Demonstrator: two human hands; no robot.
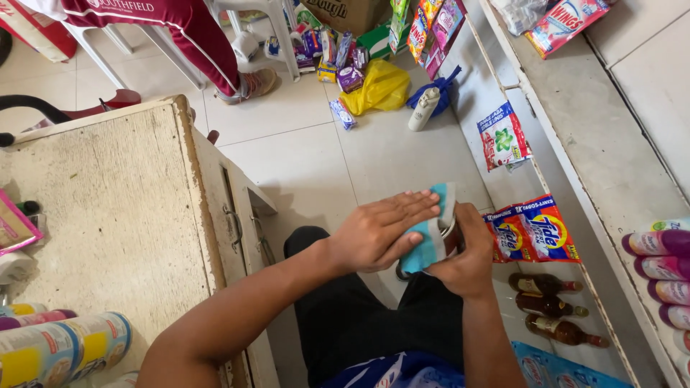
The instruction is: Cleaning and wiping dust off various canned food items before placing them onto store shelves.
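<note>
One teal cloth [429,237] under flat left hand [381,231]; right hand [467,259] grips one can [451,236].

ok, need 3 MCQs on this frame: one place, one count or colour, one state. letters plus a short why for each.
1. Where do the brown glass bottles lie?
A. on the low shelf at the person's right
B. on the wooden cabinet
C. on the plastic chair

2. What colour is the cloth held between the hands?
A. red
B. light blue
C. yellow

3. How is the left hand placed?
A. clenched in a fist in the lap
B. gripping the cabinet handle
C. flat, fingers stretched over the cloth

Answers:
1 A, three bottles lie side by side on the shelf under the orange detergent sachets.
2 B, the cloth shows light blue with a paler band.
3 C, the palm presses the cloth against a small dark object that the right hand grips.
</note>
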